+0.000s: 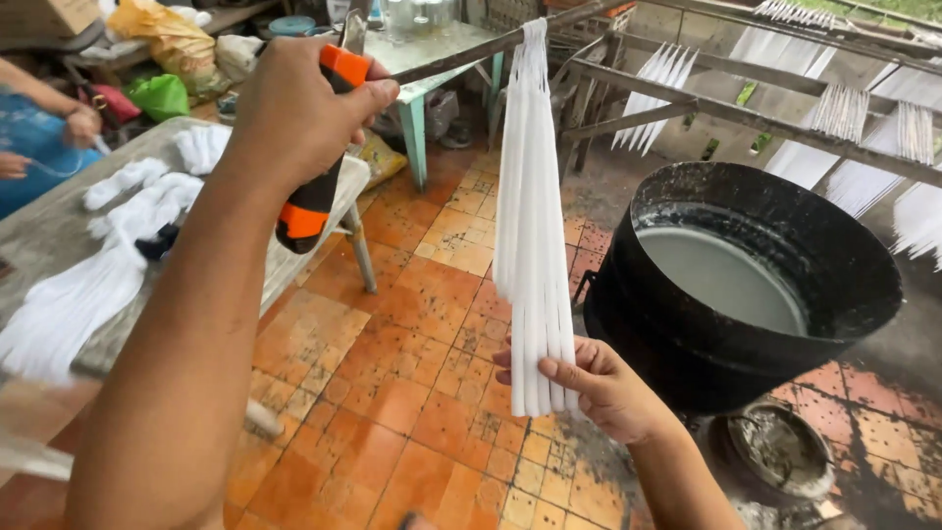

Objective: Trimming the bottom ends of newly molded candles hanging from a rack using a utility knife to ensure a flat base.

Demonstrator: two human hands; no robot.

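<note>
Orange floor tiles [392, 393], stained and darker toward the right, fill the near ground. At the near right, a small round dish [773, 449] caked with grey residue sits on the floor, partly cut off behind the right forearm.

Nearest the camera, the right hand [606, 385] comes up from the bottom edge and holds the lower ends of a bundle of long white candles [531, 211]; its fingers [564, 374] wrap around the tips and press them together, while the thumb side is hidden behind the bundle. The candles hang straight down from a dark rail [461, 54] at the far centre; how they are tied there is hard to make out.

Just right of the bundle stands a big black pot [746, 285] holding pale liquid.

The left hand [294, 113] is raised at the upper left, fingers closed tight around the orange and black handle of a tool [319, 167]. Its metal end is mostly out of sight behind the hand, so its kind cannot be told.

On the left, a grey bench [49, 245] carries blurred white bundles [69, 304]. Farther left, another person [39, 137] in blue is cut off by the frame. Far right, more white candles [844, 113] hang from racks.
</note>
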